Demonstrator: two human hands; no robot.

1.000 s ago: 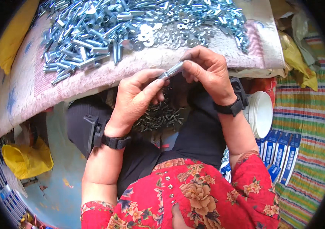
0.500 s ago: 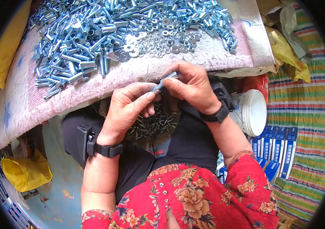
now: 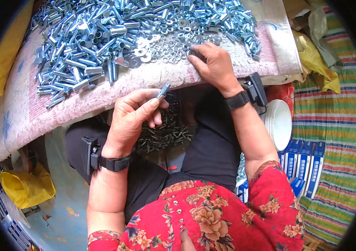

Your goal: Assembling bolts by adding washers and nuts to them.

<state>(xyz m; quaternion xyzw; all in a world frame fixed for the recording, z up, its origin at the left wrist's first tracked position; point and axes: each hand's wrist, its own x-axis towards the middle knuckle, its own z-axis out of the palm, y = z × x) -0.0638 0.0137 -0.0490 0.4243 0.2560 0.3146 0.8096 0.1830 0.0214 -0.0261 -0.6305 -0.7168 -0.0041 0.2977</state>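
Observation:
My left hand (image 3: 130,119) pinches a silvery expansion bolt (image 3: 163,90) between thumb and forefinger, its upper end tilted up to the right. The bolt is just off the table's near edge, above my lap; my fingers hide its lower part. Over the table, my right hand (image 3: 213,65) reaches into the near side of a spread of small washers (image 3: 173,47). Its thumb and fingertips close about a small washer there, partly hidden by the fingers. Loose metal sleeves (image 3: 90,42) lie heaped to the left of and behind the washers.
A pinkish cloth (image 3: 102,94) covers the table. Dark bolts (image 3: 165,136) lie piled below, between my legs. To the right stand a white bucket (image 3: 280,125) and blue-and-white boxes (image 3: 305,163). A yellow bag (image 3: 27,188) is at lower left.
My right hand has let go of the expansion bolt and moved up and right to the washers. My left hand still holds the bolt, now slightly lower and further left.

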